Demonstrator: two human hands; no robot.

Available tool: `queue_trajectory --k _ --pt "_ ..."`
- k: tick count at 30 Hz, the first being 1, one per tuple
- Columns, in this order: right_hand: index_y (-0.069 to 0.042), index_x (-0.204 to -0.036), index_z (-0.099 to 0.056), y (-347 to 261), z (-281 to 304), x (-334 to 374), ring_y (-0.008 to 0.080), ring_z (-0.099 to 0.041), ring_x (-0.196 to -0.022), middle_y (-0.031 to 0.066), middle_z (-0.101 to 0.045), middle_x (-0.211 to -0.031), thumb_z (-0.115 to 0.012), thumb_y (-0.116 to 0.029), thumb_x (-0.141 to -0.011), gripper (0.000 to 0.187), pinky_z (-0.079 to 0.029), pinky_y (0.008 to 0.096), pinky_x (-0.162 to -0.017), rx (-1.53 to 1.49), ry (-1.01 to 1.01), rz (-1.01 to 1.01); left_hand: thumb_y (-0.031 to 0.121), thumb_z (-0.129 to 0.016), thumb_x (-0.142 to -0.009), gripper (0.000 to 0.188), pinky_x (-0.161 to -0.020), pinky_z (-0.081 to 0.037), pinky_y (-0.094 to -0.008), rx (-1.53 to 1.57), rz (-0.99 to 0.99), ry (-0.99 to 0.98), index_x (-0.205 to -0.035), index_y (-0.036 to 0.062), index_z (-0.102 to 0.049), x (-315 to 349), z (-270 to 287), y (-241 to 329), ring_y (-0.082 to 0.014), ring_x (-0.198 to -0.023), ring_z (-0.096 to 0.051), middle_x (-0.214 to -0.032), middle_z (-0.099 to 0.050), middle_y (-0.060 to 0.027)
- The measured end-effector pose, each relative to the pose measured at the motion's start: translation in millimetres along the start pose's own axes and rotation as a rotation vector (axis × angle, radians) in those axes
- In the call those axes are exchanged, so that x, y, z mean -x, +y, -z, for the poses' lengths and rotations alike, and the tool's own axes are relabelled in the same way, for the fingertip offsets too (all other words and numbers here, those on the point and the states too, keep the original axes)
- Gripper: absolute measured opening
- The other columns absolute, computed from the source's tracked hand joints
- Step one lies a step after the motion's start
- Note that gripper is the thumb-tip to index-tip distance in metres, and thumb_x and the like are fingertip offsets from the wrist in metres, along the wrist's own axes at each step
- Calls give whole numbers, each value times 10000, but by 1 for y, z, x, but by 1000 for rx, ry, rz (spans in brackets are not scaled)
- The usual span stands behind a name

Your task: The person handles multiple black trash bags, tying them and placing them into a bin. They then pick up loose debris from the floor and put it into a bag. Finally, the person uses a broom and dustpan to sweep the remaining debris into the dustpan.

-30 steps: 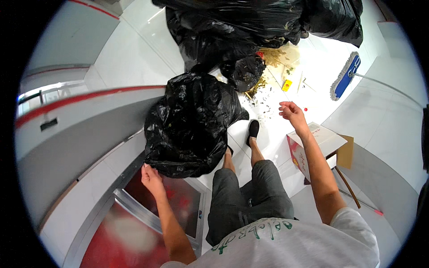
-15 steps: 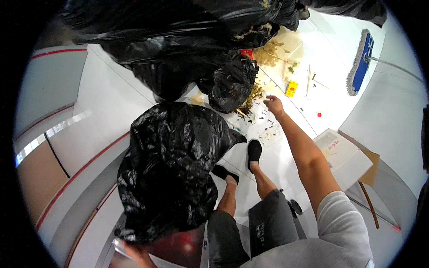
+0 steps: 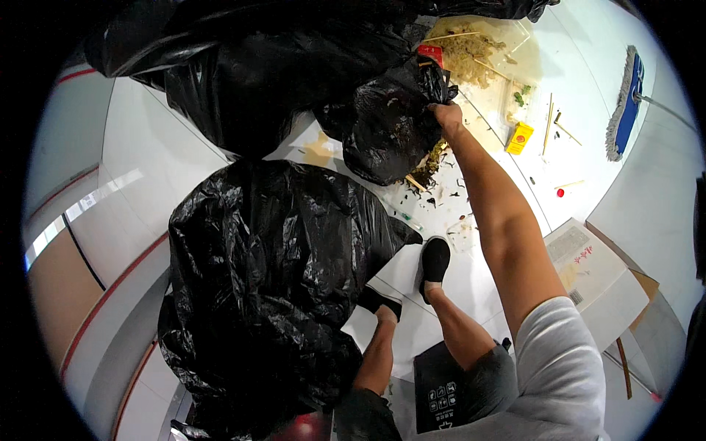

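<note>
My right hand [image 3: 447,117] reaches forward and is closed on the gathered edge of a smaller black garbage bag [image 3: 390,125]. That bag rests on the floor against a heap of larger black bags [image 3: 257,59] at the top. A big, loose black garbage bag [image 3: 265,272] spreads over the left, in front of my feet. My left hand is out of sight, toward the lower left. Dark food scraps [image 3: 435,170] and wooden sticks lie beside the small bag. Beyond it sits a red packet [image 3: 430,53], next to a pile of wet, pale scraps [image 3: 471,59].
A yellow box [image 3: 519,137], several chopsticks and a red cap [image 3: 560,193] lie on the white tiles. A blue flat mop [image 3: 629,110] stands at the far right. A cardboard box [image 3: 596,272] is at my right. Brownish liquid [image 3: 320,151] stains the floor between the bags.
My right hand has moved forward from above the floor scraps and taken hold of the small bag's edge. My left hand has left view at the lower left. The view has shifted slightly.
</note>
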State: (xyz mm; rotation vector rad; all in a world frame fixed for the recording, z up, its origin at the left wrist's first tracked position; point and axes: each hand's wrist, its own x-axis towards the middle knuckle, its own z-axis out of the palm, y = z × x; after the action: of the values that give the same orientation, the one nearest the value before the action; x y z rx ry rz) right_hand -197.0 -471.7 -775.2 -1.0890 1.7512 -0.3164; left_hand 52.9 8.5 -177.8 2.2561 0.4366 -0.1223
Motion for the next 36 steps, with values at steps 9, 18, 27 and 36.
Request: queue_trajectory --k 9,18,27,36 --pt "48 -959 -615 -59 55 86 211 -618 -750 136 -656 -842 -615 -162 -748 297 -460 299 -687 34 -228 190 347 -370 -908 452 -864 -463 -427 250 193 -181 -1189 14 -490 -43 105 -48 -295 -1036 -535 -1156 -539 -128" --pt "42 -949 -610 -177 110 211 146 -558 -724 82 -635 -801 -590 -132 -786 240 -438 276 -680 86 -383 218 231 -410 -919 376 -904 -428 -355 326 125 -214 -1224 18 -468 7 77 15 -235 -1048 -532 -1140 -545 -92" --pt "-34 -891 -541 -248 192 306 112 -518 -599 19 -561 -733 -594 -145 -765 176 -407 237 -536 78 -332 21 193 -410 -944 309 -841 -462 -331 525 120 -179 -1170 -6 -477 4 121 13 -208 -962 -571 -1109 -562 -93" --pt "-16 -938 -554 -311 267 495 132 -574 -732 34 -602 -832 -568 -89 -780 174 -471 259 -661 -104 -441 -16 166 -367 -956 267 -823 -433 -279 495 137 -140 -1080 -7 -528 -5 124 25 -145 -917 -535 -1051 -567 -66"
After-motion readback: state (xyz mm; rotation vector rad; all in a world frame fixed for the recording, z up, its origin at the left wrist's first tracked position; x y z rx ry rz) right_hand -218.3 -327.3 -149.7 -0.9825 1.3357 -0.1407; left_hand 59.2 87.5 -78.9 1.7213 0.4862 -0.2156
